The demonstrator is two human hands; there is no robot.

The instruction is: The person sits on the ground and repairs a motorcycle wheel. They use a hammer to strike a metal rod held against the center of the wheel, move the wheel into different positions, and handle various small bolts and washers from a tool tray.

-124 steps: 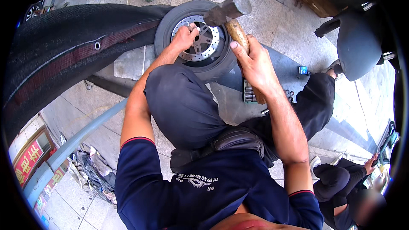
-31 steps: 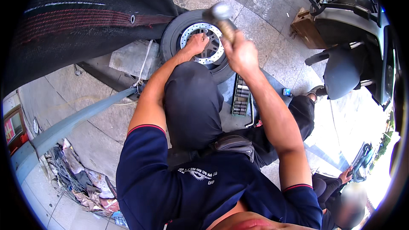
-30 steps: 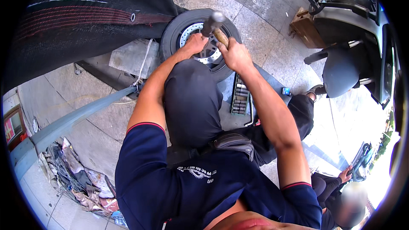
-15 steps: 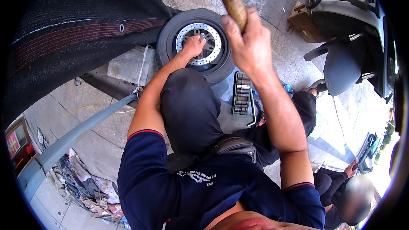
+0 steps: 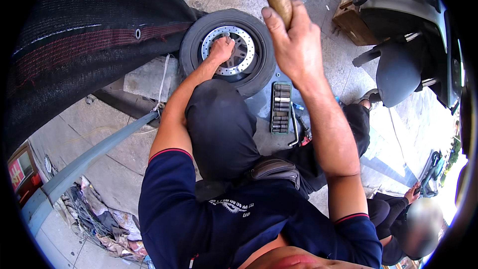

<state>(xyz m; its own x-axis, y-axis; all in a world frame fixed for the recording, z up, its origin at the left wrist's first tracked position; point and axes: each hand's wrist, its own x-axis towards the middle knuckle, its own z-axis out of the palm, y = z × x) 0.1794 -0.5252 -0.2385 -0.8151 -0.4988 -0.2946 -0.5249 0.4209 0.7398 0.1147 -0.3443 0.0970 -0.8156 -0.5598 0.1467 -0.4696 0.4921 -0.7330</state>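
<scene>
A wheel with a black tyre (image 5: 191, 72) lies flat on the ground, its perforated brake disc (image 5: 247, 63) facing up. Over the hub, my left hand (image 5: 221, 51) is closed on a short metal piece whose round end (image 5: 226, 35) shows above the fingers; the rest is hidden. My right hand (image 5: 298, 52) grips the wooden handle of a hammer (image 5: 277, 1), raised to the right of the wheel. Most of the hammer's head is cut off by the upper edge. Hammer and metal piece are apart.
An open socket set (image 5: 281, 112) lies near the wheel, beside a bent metal bar (image 5: 295, 128). Black netting (image 5: 99, 45) hangs at left, above a grey pole (image 5: 102, 144). A partly seen vehicle (image 5: 403, 60) stands at right. Another person (image 5: 393, 224) is at lower right.
The hammer has risen a little, its head passing further out of the upper edge. My left hand stays at the hub; the whole scene has shifted slightly left.
</scene>
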